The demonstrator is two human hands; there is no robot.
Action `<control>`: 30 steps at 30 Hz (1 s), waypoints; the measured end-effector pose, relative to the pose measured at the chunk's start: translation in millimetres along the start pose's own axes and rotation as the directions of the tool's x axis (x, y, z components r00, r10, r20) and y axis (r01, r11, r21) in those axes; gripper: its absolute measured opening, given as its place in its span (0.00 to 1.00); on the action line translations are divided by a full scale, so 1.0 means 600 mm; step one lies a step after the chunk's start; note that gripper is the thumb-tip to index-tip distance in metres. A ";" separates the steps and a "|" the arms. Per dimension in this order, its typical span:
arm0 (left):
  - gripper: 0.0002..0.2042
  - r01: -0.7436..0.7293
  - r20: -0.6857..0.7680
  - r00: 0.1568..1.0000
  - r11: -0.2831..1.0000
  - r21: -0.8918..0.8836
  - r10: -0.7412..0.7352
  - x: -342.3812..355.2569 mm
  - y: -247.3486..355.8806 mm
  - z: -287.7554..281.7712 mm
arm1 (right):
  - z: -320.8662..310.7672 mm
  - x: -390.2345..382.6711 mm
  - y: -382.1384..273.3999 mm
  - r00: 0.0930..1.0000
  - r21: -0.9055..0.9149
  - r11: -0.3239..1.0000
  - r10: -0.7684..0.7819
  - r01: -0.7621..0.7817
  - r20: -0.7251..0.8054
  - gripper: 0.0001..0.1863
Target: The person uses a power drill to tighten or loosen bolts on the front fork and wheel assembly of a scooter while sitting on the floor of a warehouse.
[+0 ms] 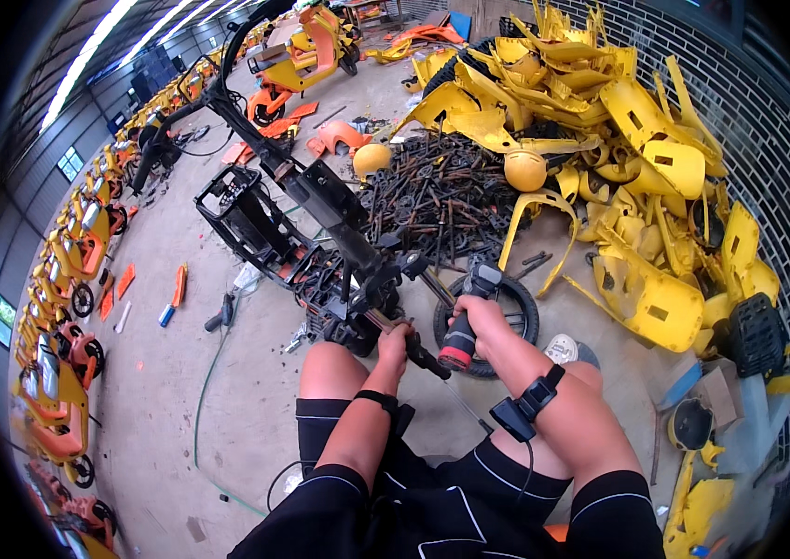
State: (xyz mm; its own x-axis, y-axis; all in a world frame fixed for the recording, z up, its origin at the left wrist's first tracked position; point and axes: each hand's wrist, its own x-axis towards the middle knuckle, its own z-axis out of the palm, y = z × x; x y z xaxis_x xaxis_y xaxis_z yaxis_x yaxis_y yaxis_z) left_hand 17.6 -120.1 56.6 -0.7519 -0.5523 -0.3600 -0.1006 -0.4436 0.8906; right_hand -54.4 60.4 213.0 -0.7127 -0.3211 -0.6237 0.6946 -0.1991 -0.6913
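Note:
In front of my knees stands a stripped black scooter frame (348, 242), tilted, with its front fork (380, 320) toward me. My left hand (395, 343) is closed around the lower part of a fork leg. In my right hand (481, 319) is a cordless impact wrench (457, 347), gripped by its handle. Its red-and-black base points toward me, and its head lies close beside the other fork leg. Whether its tip touches the fork I cannot tell. A black-rimmed wheel (527, 307) lies on the floor behind the wrench, partly hidden by my right hand.
A heap of dark metal parts (441, 186) and a tall pile of yellow body panels (590, 140) rise ahead and right. A pistol-shaped tool (219, 315) and green hose (197, 410) lie left on the floor (148, 391). Yellow-orange scooters (64, 410) line the left side.

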 end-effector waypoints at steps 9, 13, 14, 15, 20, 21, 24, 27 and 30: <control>0.06 -0.093 -0.015 0.995 0.979 0.184 0.098 -0.038 -0.026 0.015 | 0.013 0.005 -0.003 1.000 0.027 1.000 -0.006 0.005 0.015 0.08; 0.11 -0.154 0.073 0.987 0.957 0.246 0.140 -0.067 -0.018 0.037 | 0.009 0.004 -0.010 1.000 0.007 1.000 0.011 -0.011 -0.008 0.08; 0.12 -0.150 0.098 0.987 0.951 0.271 0.128 -0.073 -0.011 0.043 | 0.006 0.006 -0.014 1.000 0.003 1.000 -0.003 0.003 -0.014 0.08; 0.13 -0.151 0.120 0.985 0.944 0.294 0.121 -0.075 -0.003 0.048 | 0.005 0.007 -0.017 1.000 0.008 1.000 -0.022 0.022 -0.015 0.07; 0.17 -0.268 0.174 0.961 0.869 0.417 0.213 -0.065 -0.010 0.052 | 0.013 0.007 -0.031 0.998 0.062 0.996 -0.065 0.066 -0.022 0.07; 0.16 -0.279 0.178 0.958 0.864 0.419 0.223 -0.066 -0.014 0.055 | 0.011 0.009 -0.033 0.997 0.073 0.994 -0.076 0.078 -0.031 0.07; 0.16 -0.304 0.182 0.951 0.853 0.425 0.248 -0.069 -0.023 0.056 | -0.005 0.011 -0.024 0.996 0.080 0.994 -0.072 0.076 -0.049 0.07; 0.17 -0.310 0.177 0.950 0.860 0.406 0.258 -0.067 -0.033 0.052 | -0.021 0.003 -0.018 0.996 0.051 0.997 -0.058 0.061 -0.060 0.07; 0.16 -0.288 0.155 0.958 0.836 0.468 0.243 -0.078 -0.019 0.058 | -0.038 -0.006 -0.013 0.996 -0.015 1.000 -0.018 0.017 -0.085 0.08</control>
State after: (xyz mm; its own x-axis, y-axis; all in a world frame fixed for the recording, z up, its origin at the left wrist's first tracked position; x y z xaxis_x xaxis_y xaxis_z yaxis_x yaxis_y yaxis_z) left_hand 31.0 -64.7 73.1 -0.8456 -0.5270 -0.0853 -0.1725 0.1184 0.9779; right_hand -59.3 84.4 212.3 -0.7310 -0.2377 -0.6396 0.6808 -0.1908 -0.7072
